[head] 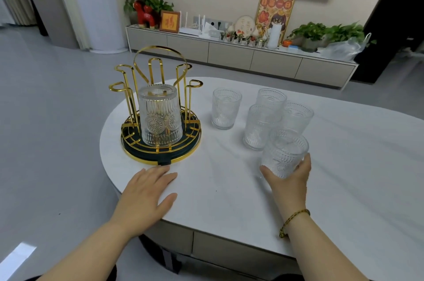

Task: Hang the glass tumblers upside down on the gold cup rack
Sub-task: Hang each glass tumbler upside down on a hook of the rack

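Right hand [289,174] first: we have it wrapped around the nearest tumbler [284,154], thumb on the near side and fingers curled round the far side, gripping the lower half while the glass stands upright, mouth up, on the white table [206,188]. Our left hand [146,191] lies open and flat on the table just in front of the gold cup rack [160,106], holding nothing. One inverted tumbler [160,115] already sits on the rack's front prong; the other prongs around it look free. Four more upright tumblers [226,108] wait to the right of the rack. To do this well, we judge we should lift the glass clear of its neighbours, which stand close behind it, turn it mouth down over open table, then lower it straight over a free prong. Embossed glass may slip, so we keep a firm grip.
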Demonstrator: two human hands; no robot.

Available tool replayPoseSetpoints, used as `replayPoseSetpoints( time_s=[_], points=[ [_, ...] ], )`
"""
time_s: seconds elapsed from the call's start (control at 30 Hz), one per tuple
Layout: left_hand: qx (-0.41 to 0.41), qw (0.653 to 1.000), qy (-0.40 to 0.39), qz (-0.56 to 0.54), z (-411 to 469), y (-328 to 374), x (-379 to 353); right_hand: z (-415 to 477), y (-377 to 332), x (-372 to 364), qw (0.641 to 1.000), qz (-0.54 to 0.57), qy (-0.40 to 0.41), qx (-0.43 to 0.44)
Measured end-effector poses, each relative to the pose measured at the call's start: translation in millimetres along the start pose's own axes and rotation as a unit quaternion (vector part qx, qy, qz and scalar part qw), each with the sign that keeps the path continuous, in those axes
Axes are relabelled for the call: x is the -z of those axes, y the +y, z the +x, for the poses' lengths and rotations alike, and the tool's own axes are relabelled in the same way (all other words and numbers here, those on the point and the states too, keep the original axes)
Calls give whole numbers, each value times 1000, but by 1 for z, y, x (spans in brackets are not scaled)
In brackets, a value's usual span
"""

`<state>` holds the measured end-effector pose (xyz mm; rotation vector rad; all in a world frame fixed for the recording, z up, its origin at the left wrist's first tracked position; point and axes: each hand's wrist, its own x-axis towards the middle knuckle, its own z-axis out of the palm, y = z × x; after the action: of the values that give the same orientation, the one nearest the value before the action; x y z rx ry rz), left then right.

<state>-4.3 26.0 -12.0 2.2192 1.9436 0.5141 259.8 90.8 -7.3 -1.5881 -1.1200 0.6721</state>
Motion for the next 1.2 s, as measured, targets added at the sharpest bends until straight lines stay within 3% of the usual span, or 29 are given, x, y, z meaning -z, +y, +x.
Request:
replayPoseSetpoints(
  time_s=[0.17, 0.3, 0.67, 0.9, 1.2],
  points=[
    [3, 1000, -14, -25, 0, -3, -1, 7, 1, -9, 999, 2, 19, -40],
    [9, 999, 6, -36, 4, -9, 3, 8, 0, -8, 1000, 4, 22, -9],
    [145, 974, 142, -99, 17, -35, 37, -9, -54, 9, 980, 70, -175, 72],
    [88, 996, -11, -18, 24, -49, 28, 31, -127, 7, 965, -34, -237, 102],
    [80, 996, -49, -1, 31, -60, 28, 53, -194, -41, 893, -285, -293, 189]
  ],
)
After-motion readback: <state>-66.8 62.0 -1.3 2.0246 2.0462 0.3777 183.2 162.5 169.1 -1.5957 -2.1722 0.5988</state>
